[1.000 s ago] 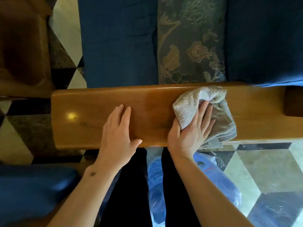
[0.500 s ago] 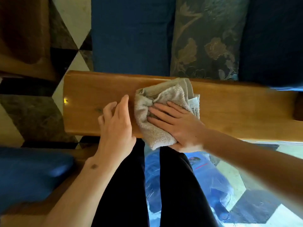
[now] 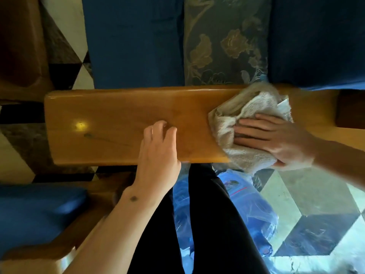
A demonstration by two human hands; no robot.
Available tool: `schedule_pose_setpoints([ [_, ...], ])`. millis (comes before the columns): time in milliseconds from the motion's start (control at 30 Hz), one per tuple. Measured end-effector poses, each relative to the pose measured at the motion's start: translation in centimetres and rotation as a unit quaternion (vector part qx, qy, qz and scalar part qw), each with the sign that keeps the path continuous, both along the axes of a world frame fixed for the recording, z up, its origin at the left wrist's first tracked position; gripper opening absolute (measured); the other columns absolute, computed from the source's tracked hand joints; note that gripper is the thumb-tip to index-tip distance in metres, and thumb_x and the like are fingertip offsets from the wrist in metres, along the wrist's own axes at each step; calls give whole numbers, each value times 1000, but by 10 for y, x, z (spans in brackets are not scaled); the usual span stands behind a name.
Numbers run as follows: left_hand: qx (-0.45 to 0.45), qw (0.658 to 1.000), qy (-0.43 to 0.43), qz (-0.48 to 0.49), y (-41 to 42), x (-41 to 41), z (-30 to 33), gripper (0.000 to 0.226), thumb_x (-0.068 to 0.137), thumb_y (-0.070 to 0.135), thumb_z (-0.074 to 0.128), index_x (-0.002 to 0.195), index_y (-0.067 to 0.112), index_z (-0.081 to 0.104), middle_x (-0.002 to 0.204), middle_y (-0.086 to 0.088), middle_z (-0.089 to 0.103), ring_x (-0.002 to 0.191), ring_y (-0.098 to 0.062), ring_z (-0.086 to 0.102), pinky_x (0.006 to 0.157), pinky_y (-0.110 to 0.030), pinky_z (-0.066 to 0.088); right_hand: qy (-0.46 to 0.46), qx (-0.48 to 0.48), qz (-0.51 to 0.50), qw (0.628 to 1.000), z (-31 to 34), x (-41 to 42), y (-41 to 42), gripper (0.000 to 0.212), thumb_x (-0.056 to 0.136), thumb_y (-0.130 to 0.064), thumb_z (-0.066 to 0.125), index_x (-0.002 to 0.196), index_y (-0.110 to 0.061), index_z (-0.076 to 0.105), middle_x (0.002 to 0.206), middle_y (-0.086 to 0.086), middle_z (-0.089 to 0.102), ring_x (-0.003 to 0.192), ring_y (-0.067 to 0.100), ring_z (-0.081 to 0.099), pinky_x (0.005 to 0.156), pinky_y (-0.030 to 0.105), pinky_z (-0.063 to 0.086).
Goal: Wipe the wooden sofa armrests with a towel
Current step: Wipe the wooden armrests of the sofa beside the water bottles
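A broad, glossy wooden sofa armrest [image 3: 118, 123] runs left to right across the middle of the view. A crumpled beige towel [image 3: 245, 113] lies on its right part and hangs over the near edge. My right hand [image 3: 276, 139] presses flat on the towel, fingers pointing left. My left hand [image 3: 158, 149] rests on the bare wood at the armrest's near edge, fingers slightly curled, holding nothing. The towel and right hand are blurred.
Beyond the armrest are blue sofa cushions [image 3: 134, 40] and a floral cushion [image 3: 227, 40]. My dark-trousered legs [image 3: 207, 224] stand below, with a blue plastic bag [image 3: 256, 214] on the patterned tile floor [image 3: 316, 204]. Another blue-cushioned wooden seat [image 3: 35, 212] sits at lower left.
My right hand has slid the towel from the armrest's middle to its right part. My left hand stayed on the wood and curled its fingers a little. The camera shifted.
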State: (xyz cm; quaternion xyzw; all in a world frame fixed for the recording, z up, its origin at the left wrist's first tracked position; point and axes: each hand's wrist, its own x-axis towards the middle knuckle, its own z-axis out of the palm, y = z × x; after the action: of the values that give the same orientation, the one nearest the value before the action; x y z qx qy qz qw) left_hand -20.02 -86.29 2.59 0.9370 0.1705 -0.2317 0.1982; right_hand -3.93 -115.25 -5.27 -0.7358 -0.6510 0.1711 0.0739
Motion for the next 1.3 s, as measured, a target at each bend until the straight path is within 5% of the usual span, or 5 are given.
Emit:
schedule_pose_setpoints([
  [167, 6, 999, 10, -35, -25, 12, -6, 58, 81, 9, 60, 137, 3, 50, 142, -21, 46, 128, -39, 42, 108, -50, 44, -12, -19, -159, 987, -2, -5, -69, 60, 110, -34, 13, 159, -13, 40, 164, 14, 37, 160, 20, 12, 130, 39, 6],
  [300, -3, 999, 12, -48, -27, 13, -8, 63, 79, 8, 67, 139, 4, 48, 145, -21, 45, 132, -38, 40, 107, -50, 46, -39, -10, -346, 937, 0, -37, -97, 79, 84, -41, 46, 159, -19, 33, 159, 21, 42, 160, 25, 19, 130, 43, 10],
  [567, -3, 999, -35, 4, -19, -5, -19, 55, 78, 4, 70, 131, 9, 57, 134, -12, 55, 125, -32, 48, 101, -45, 43, -31, 52, -726, 685, -5, -120, 37, 79, 93, -40, 49, 163, -8, 27, 172, 16, 22, 159, 35, 17, 129, 55, 9],
  [1033, 14, 962, -44, 268, 175, -124, -40, 126, 58, 63, 85, 155, 24, 15, 163, -14, 17, 149, -36, 18, 116, -57, 26, 17, 61, -598, 799, -5, -205, 290, 73, 104, -58, 29, 165, -20, 19, 174, 4, 18, 161, 26, 12, 131, 44, 1],
  [1300, -180, 860, -144, 456, 206, -162, -58, 55, 107, 44, 32, 155, 19, 31, 118, 35, 58, 107, 31, 47, 82, 8, 33, 44, 17, -388, 920, 0, -238, 397, 81, 92, -45, 43, 164, -16, 22, 174, 5, 18, 162, 24, 9, 130, 44, -1],
])
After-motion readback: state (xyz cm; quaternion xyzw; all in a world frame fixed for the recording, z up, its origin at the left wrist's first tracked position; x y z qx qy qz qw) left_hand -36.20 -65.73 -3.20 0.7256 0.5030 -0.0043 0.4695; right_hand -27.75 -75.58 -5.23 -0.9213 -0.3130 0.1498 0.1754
